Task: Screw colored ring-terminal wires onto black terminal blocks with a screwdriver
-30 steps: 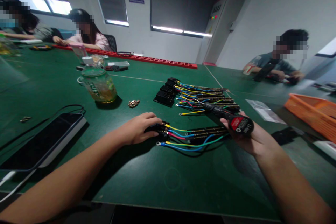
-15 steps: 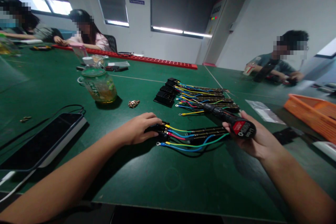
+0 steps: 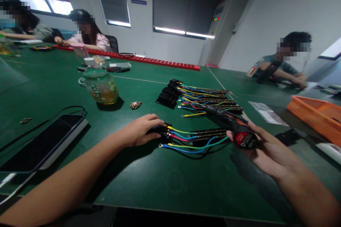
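Note:
My left hand is closed around a black socket block, fingers over its left end and partly hiding it. Yellow, blue and red wires run right from the block to a black strip with brass-coloured contacts; one blue wire and a yellow-green one end in a loose ring terminal. In my right hand is a black cordless screwdriver, its round red-labelled end toward me. The thin bit points up and left, above a row of similar wired strips.
A pile of small brass screws lies left of the black blocks. Further left are a lidded jar of drink and a phone on a white pack. An orange basket stands right. Several people sit around the green table.
My right hand has shifted slightly down and right, and the screwdriver's rear end has dropped a little with it. My left hand stays on the socket block.

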`<state>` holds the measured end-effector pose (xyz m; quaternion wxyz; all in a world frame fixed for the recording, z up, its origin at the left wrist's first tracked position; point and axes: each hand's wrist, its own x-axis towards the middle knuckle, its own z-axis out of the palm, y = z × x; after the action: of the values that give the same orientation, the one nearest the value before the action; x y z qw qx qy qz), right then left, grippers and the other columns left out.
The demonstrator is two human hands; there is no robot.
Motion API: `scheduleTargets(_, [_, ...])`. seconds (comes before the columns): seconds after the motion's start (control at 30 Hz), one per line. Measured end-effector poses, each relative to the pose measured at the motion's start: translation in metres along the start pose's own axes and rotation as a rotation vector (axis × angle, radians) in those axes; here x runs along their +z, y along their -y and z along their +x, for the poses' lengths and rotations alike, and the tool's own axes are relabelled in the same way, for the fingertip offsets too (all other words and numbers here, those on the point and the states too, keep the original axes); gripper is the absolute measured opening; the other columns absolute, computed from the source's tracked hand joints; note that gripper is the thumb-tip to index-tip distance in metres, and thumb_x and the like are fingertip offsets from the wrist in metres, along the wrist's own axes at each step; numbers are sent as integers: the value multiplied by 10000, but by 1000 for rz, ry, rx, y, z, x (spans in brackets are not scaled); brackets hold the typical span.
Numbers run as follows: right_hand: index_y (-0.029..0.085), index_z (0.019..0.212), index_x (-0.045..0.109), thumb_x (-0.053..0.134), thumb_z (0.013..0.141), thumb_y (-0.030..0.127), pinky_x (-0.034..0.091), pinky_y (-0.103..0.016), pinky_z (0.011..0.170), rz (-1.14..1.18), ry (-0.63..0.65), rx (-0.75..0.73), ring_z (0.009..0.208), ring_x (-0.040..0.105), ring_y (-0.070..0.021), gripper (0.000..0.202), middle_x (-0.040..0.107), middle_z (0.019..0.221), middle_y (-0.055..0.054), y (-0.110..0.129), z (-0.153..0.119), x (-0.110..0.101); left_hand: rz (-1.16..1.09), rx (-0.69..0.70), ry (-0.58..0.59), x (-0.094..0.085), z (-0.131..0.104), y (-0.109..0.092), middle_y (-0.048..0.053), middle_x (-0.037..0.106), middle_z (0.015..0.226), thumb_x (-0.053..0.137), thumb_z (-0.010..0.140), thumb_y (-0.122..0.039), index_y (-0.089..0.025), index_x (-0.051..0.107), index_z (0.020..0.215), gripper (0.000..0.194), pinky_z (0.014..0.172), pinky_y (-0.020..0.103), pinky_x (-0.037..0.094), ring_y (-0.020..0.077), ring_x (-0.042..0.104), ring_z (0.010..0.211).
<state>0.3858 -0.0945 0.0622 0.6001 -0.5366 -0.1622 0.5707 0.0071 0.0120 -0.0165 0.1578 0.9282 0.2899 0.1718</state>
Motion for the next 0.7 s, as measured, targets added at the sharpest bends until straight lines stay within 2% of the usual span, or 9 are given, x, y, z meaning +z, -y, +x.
scheduleTargets(0.17, [118, 1203, 630, 496, 949, 68, 637, -216, 532, -71, -87, 30, 659, 782, -217, 291, 787, 816, -133, -10, -8, 6, 3, 7, -3, 0, -1, 0, 108, 611, 1236, 600, 999, -320, -225, 607, 1318, 333, 970, 433, 529, 264, 610, 1108])
scheduleTargets(0.23, [107, 1185, 636, 536, 918, 64, 649, -219, 567, -78, -106, 57, 660, 777, -203, 289, 784, 809, -124, -15, -8, 5, 4, 12, -11, 0, -1, 0, 109, 616, 1234, 602, 998, -320, -225, 612, 1313, 329, 970, 430, 530, 263, 611, 1108])
scheduleTargets(0.37, [159, 1098, 659, 664, 816, 112, 663, -252, 583, -95, -103, 55, 650, 764, -202, 286, 771, 806, -69, -25, -4, -3, 2, 15, -18, 1, -1, 0, 110, 623, 1229, 601, 998, -321, -221, 618, 1306, 325, 966, 434, 535, 264, 616, 1106])
scheduleTargets(0.53, [212, 1075, 638, 791, 640, 107, 666, -307, 564, -132, -114, 11, 658, 757, -227, 473, 759, 839, -39, -35, 4, -12, 1, 19, -23, 0, -1, 0, 106, 619, 1237, 610, 994, -311, -229, 615, 1312, 328, 974, 434, 537, 264, 617, 1115])
scheduleTargets(0.7, [240, 1097, 618, 815, 593, 100, 652, -280, 578, -148, -110, -41, 677, 751, -209, 559, 751, 827, -20, -39, 11, -18, 10, 6, -17, 0, -1, -1, 105, 619, 1238, 616, 989, -308, -231, 616, 1314, 333, 977, 429, 538, 267, 619, 1117])
